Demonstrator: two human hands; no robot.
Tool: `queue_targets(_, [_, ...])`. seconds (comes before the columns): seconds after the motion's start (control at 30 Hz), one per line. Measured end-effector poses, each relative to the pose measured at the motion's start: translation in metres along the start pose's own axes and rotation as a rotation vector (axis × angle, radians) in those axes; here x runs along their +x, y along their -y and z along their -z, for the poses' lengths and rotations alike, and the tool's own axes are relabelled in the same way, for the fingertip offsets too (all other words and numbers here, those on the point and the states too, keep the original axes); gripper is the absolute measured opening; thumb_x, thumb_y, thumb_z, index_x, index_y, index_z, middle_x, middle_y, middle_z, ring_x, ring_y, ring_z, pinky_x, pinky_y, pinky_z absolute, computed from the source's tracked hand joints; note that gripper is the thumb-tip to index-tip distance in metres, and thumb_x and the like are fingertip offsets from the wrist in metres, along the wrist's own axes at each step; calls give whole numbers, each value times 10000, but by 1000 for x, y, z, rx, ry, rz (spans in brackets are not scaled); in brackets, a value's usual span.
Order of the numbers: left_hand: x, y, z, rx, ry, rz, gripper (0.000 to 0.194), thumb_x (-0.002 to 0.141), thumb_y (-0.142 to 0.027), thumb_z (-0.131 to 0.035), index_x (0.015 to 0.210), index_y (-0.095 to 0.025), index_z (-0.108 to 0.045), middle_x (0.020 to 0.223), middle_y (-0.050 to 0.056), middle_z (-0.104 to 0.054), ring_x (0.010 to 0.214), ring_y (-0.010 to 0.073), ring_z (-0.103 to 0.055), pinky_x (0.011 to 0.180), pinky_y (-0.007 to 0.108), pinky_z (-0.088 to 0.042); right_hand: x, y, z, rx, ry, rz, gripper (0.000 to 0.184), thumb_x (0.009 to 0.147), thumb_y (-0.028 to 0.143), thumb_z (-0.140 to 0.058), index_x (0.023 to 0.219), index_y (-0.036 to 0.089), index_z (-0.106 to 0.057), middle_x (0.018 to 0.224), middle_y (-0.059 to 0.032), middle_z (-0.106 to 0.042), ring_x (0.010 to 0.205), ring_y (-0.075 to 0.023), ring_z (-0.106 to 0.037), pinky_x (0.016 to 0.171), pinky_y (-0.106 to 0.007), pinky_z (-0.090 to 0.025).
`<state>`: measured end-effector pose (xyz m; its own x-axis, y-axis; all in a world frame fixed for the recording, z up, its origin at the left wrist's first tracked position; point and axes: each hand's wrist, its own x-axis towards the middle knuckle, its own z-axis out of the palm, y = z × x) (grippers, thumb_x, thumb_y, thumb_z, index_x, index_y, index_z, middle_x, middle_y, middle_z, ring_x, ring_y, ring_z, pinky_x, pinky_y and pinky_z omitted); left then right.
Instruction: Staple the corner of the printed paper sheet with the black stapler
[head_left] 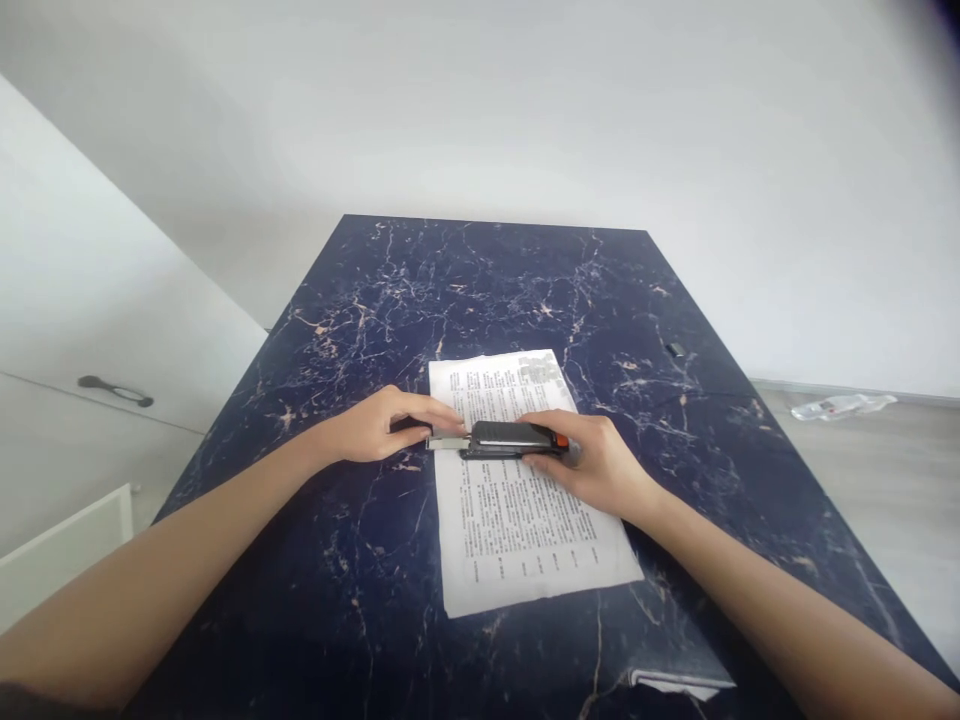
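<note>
A black stapler (510,436) with an orange patch at its right end lies crosswise over printed sheets of paper (525,520). My right hand (600,460) is wrapped round the right end of the stapler, thumb on the near side and fingers on the far side. From the stapler's left end sticks out a silvery metal staple tray (448,442). My left hand (386,425) pinches at this tray, its thumb and fingers at the tray's outer end by the paper's left edge. Whether staples lie in the tray is too small to tell.
The dark blue marbled table (360,560) carries a small dark object (676,350) near its right edge. A white-edged item (682,684) lies at the near side. A clear plastic wrapper (844,406) is beyond the right edge. A white cabinet with a dark handle (116,390) stands left.
</note>
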<state>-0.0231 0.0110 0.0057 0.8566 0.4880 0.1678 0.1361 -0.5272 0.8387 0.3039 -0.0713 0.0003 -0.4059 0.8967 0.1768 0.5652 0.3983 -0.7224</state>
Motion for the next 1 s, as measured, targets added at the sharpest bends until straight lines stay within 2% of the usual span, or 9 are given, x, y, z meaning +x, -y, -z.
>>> queue_targets(0.13, [0, 2, 8, -32, 136, 27, 508, 1014, -95, -558, 1446, -348, -643, 1352, 41, -733, 1246, 211, -707, 1049, 386, -600, 1, 1, 3, 62, -9, -2, 262, 889, 260, -738, 1151, 262, -734, 1052, -5, -772, 860, -173, -703, 757, -330, -549])
queue_targets(0.23, [-1, 4, 10, -4, 151, 45, 538, 1008, -124, -596, 1488, -367, -602, 1343, 35, -739, 1251, 218, -704, 1070, 405, -584, 1, 1, 4, 83, -14, -2, 281, 882, 259, -740, 1162, 260, -735, 1068, -10, -772, 884, -178, -706, 771, -336, -551])
queue_targets(0.33, [-1, 3, 3, 65, 81, 99, 485, 994, -153, -617, 1431, -362, -655, 1304, 38, -758, 1179, 225, -738, 1017, 407, -608, 0, 2, 4, 73, -22, 7, 292, 879, 266, -745, 1171, 261, -734, 1078, -12, -772, 910, -181, -708, 792, -340, -552])
queue_targets(0.47, [4, -4, -18, 214, -44, 160, 387, 1010, -180, -585, 1363, -301, -686, 1227, 69, -768, 1066, 221, -747, 921, 401, -619, -2, 8, -3, 14, -16, 38, 286, 893, 275, -736, 1178, 263, -721, 1046, -3, -771, 869, -169, -702, 779, -329, -546])
queue_targets(0.63, [11, -8, -38, 326, -148, 121, 288, 1009, -163, -541, 1228, -257, -702, 1111, 64, -771, 1005, 210, -730, 877, 376, -602, -2, 15, -13, -41, -9, 28, 244, 916, 293, -715, 1158, 265, -710, 1006, 0, -768, 839, -164, -702, 733, -305, -528])
queue_targets(0.73, [13, -8, -40, 327, -196, 129, 300, 967, -102, -526, 1159, -244, -707, 1068, 51, -773, 957, 195, -732, 836, 346, -598, -1, 16, -16, -82, -27, 21, 219, 912, 280, -715, 1129, 252, -704, 981, -4, -763, 823, -165, -700, 724, -304, -522])
queue_targets(0.83, [13, -9, -38, 295, -202, 161, 254, 950, -113, -573, 1123, -241, -707, 1048, 41, -771, 907, 183, -729, 806, 330, -595, 0, 16, -17, -99, -10, 37, 231, 921, 276, -708, 1146, 233, -682, 1008, -26, -756, 855, -181, -699, 726, -315, -535])
queue_targets(0.9, [12, -11, -36, 301, -206, 149, 190, 968, -164, -610, 1111, -240, -708, 1052, 44, -767, 928, 191, -723, 837, 348, -592, 0, 15, -17, -98, -3, 60, 260, 925, 294, -720, 1170, 225, -665, 1050, -43, -751, 899, -200, -702, 752, -335, -558])
queue_targets(1.0, [11, -11, -36, 434, -334, 102, 174, 1026, -224, -565, 1120, -245, -711, 1116, 60, -757, 1058, 231, -694, 965, 432, -567, -1, 16, -18, -114, -13, 134, 396, 950, 331, -722, 1315, 226, -611, 1191, -86, -736, 1041, -243, -709, 851, -391, -601])
